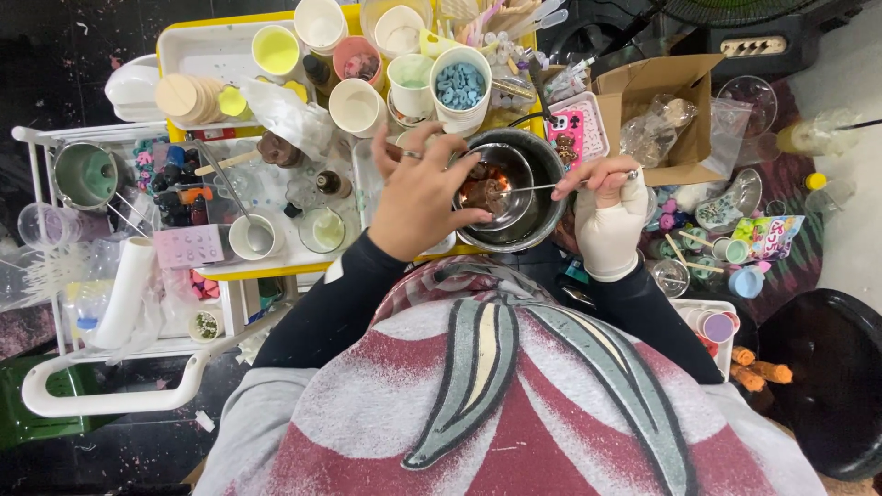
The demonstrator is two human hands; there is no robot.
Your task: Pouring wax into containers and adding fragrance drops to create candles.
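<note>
My left hand [421, 195], bare with a ring, grips the rim of a small steel bowl [514, 174] that sits inside a larger dark metal pot [542, 225]. Brown and reddish lumps [485, 191] lie in the small bowl. My right hand [606, 216], in a white glove, pinches a thin metal spoon [547, 186] whose tip reaches into the brown lumps. Both hands hover over the yellow tray's [276, 268] near right end.
Paper cups [356, 107] stand at the back of the tray, one holding blue pieces [459, 85]. A cardboard box [657, 110] with plastic bags sits at right. A white cart [110, 349] with small jars stands left. Small pots and a black stool [827, 367] lie right.
</note>
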